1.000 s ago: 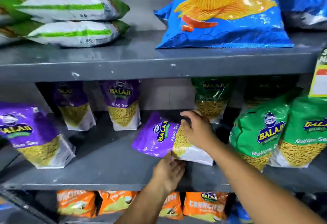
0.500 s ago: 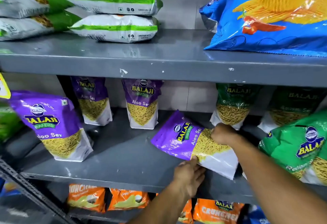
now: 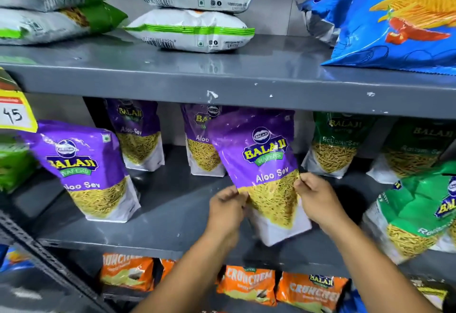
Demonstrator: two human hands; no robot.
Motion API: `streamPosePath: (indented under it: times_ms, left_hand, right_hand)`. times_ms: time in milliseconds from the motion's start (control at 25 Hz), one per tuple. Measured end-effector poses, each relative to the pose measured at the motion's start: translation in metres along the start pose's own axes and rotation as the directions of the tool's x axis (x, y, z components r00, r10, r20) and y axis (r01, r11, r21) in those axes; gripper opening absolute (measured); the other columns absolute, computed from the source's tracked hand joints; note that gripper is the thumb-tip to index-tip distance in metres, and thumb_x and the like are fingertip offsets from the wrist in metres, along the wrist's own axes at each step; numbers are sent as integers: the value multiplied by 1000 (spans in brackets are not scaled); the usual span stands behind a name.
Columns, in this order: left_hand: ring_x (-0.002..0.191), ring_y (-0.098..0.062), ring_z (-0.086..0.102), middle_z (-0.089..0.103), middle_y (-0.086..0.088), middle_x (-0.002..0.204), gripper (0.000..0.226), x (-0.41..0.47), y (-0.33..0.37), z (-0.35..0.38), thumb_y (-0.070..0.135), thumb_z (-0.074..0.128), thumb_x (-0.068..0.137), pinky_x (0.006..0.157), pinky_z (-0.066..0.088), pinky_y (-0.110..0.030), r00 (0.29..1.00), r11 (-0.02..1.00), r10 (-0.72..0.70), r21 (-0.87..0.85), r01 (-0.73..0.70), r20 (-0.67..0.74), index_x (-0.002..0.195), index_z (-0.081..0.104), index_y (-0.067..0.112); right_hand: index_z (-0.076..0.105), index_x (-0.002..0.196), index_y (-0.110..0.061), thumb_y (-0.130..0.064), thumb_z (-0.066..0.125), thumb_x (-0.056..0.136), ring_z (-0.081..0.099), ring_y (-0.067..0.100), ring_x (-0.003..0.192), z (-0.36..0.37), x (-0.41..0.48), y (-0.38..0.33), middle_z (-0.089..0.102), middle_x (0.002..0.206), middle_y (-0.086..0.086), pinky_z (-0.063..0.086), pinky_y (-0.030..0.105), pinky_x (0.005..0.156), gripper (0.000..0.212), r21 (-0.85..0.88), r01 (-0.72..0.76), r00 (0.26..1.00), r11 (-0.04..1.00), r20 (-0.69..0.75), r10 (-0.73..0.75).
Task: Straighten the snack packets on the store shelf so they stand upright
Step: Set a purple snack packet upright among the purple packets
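Note:
A purple Aloo Sev packet stands nearly upright at the front middle of the grey middle shelf, leaning slightly left. My left hand pinches its left edge and my right hand pinches its right edge, both at mid height. Another purple Aloo Sev packet stands at the front left, tilted a little. Two more purple packets stand upright at the back, one of them partly hidden behind the held packet.
Green Ratlami Sev packets stand at the back right and lean at the front right. The upper shelf carries flat white-green bags and a big blue chips bag. Orange packets fill the shelf below.
The purple packet lay on its side half a second ago; now it is raised nearly upright. My hands moved from its bottom and side to both of its edges.

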State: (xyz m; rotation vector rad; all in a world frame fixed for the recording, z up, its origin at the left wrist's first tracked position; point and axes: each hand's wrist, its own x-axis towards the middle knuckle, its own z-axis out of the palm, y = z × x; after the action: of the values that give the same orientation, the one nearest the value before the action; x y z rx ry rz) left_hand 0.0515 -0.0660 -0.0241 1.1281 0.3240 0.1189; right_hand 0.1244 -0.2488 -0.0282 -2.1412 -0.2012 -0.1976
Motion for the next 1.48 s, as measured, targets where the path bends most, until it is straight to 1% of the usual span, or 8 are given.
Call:
streamPosePath:
  times_ms: [80,200,360,520,680,800,960,1480]
  left_hand:
    - [55,2,55,67,9,60,44,14,19,-12,-13,48,88,53,46,-10,987,985,161,61,-161,-1,63,72,15]
    - [69,-3,61,69,2,79,26,38,35,-30,-11,47,89,68,50,-16,964,955,262,136,-264,37,94,68,3]
    - [83,-19,58,66,-12,92,22,58,26,-53,-8,45,93,76,49,-26,971,950,221,203,-236,96,101,64,-3]
    - [81,-14,60,65,-13,102,23,70,16,-66,-6,44,93,73,51,-18,967,956,212,176,-234,139,108,62,-7]
    - [100,-15,61,63,-12,117,34,72,0,-73,-10,39,93,94,49,-28,977,974,162,136,-181,142,121,57,-5]
    - [84,-6,62,70,-4,100,33,71,-8,-77,-3,40,96,79,51,-15,972,951,169,234,-204,161,103,69,12]
    - [70,6,61,74,19,74,37,78,-5,-98,10,48,95,68,48,-15,969,923,200,306,-235,144,79,75,28]
    - [90,0,66,77,13,94,27,57,-9,-193,18,51,94,79,51,-13,925,876,341,300,-377,168,92,77,26]
  right_hand:
    - [52,76,-5,-11,49,90,54,29,71,23,1,-9,62,74,19,45,47,71,16,84,1,999,996,-37,2]
    - [46,71,-15,-9,49,90,51,18,68,56,-2,-21,56,67,0,40,38,66,20,212,-54,994,976,-86,73]
    - [43,70,-19,-7,48,91,49,22,67,87,-10,-16,53,66,-4,37,37,62,24,236,-79,982,968,-151,117]
    - [54,87,-17,-10,48,89,58,26,78,95,-10,-9,63,82,3,44,39,71,10,225,-81,983,971,-143,115]
    - [57,109,-21,-1,49,78,62,26,97,94,-10,0,69,106,5,49,40,84,38,229,-198,979,953,-5,205]
    - [56,105,-23,-3,51,77,61,26,97,98,-17,2,67,105,3,46,34,77,35,119,-238,971,964,66,231]
    - [53,100,-26,-8,60,76,61,26,92,110,-31,-6,65,102,3,46,31,69,30,75,-216,976,973,56,212]
    - [54,95,-26,-24,60,73,64,23,86,156,-62,-30,68,94,0,54,40,68,23,-36,-12,995,999,98,16]
